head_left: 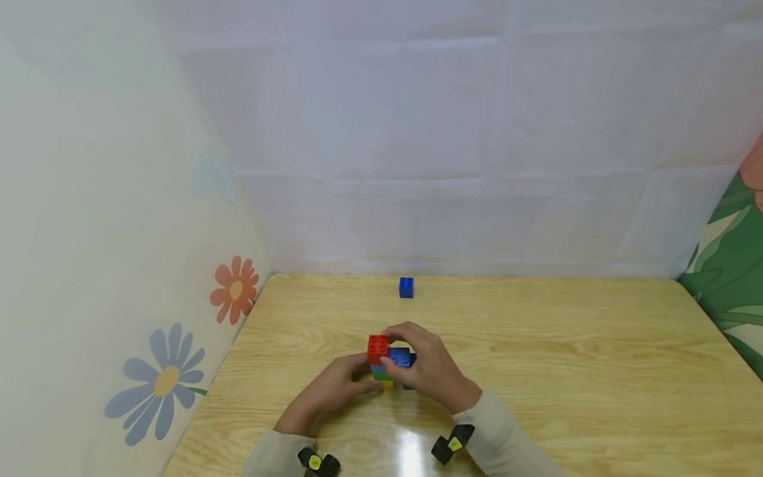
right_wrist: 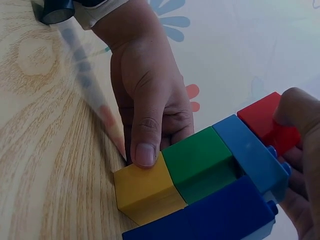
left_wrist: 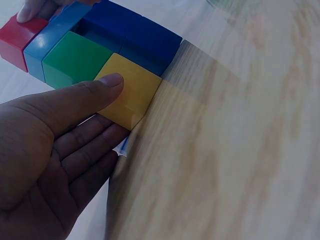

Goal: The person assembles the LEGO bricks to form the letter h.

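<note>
A small tower of toy building bricks stands on the table. From the bottom up it has a yellow brick (left_wrist: 132,90), a green brick (left_wrist: 75,59), a longer light blue brick (right_wrist: 250,150) and a red brick (head_left: 378,348) on top. Dark blue bricks (right_wrist: 210,215) stand close along its right side, partly below the light blue one. My left hand (head_left: 336,385) pinches the yellow brick at the base, thumb on the near face. With thumb and fingers, my right hand (head_left: 432,368) grips the red brick. Whether the red brick is fully seated cannot be seen.
A single blue brick (head_left: 406,287) lies near the back edge of the wooden table (head_left: 566,351). Behind it hangs a white cloth (head_left: 381,132). A wall with painted flowers (head_left: 165,382) borders the left side. Each wrist wears a black strapped device (head_left: 453,444).
</note>
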Available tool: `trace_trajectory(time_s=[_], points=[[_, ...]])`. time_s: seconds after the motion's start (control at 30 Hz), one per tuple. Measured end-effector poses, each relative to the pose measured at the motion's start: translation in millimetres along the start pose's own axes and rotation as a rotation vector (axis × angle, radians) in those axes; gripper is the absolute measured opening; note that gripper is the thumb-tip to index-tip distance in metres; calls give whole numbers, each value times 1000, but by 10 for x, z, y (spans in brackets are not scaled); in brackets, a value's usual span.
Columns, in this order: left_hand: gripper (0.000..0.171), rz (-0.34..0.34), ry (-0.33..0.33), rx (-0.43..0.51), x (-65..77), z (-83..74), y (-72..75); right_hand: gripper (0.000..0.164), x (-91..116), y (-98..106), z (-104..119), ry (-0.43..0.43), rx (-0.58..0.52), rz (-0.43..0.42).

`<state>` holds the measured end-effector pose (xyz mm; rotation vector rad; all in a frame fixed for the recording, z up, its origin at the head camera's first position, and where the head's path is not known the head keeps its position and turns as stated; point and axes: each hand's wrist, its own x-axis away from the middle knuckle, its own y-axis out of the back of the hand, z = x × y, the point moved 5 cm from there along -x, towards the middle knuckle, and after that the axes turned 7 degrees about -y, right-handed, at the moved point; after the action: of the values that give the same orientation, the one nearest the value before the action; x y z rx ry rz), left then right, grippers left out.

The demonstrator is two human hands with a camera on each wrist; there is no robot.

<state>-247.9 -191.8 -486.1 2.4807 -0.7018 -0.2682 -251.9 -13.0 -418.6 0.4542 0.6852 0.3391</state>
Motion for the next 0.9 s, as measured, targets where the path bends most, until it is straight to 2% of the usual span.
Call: trace_trajectory(time_s=[0.47, 0.9], points=[[46, 7, -4, -29, -8, 34, 14, 32, -20, 1, 32, 22, 47, -1], [45, -3, -3, -17, -1, 35, 3, 32, -7, -8, -1, -22, 15, 21]])
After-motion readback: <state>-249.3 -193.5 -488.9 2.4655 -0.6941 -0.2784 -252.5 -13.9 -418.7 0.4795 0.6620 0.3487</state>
